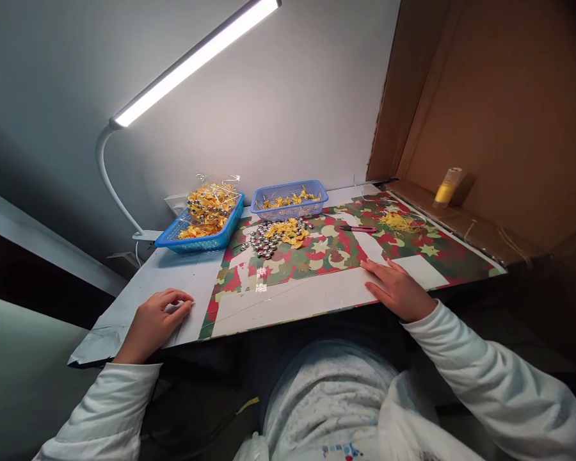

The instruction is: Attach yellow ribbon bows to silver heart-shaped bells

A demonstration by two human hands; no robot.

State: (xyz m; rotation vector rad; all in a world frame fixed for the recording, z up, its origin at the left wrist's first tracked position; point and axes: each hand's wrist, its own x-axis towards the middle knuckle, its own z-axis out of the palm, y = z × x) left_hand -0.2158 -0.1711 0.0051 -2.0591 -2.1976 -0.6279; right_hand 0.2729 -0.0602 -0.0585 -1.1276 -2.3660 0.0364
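My left hand (154,321) rests on the white left part of the table, thumb and forefinger tips brought together. Whatever is between them, if anything, is too small to make out. On the right, my right hand (397,288) lies on the board's front edge with its fingers stretched out and apart. A thin thread (269,298) crosses the white strip between the two hands; its ends are hard to see. Beyond it lies a pile of silver bells (264,242) beside yellow ribbon-like pieces (290,232). Pink-handled thread snips (358,228) lie past my right hand.
A blue basket (196,244) holds a clear bag of yellow pieces with bells. Another blue basket (289,210) contains yellow pieces. Yellow threads (397,222) lie at right, near a clear tube (446,189) on a cardboard ledge. A lit lamp (196,64) hangs above.
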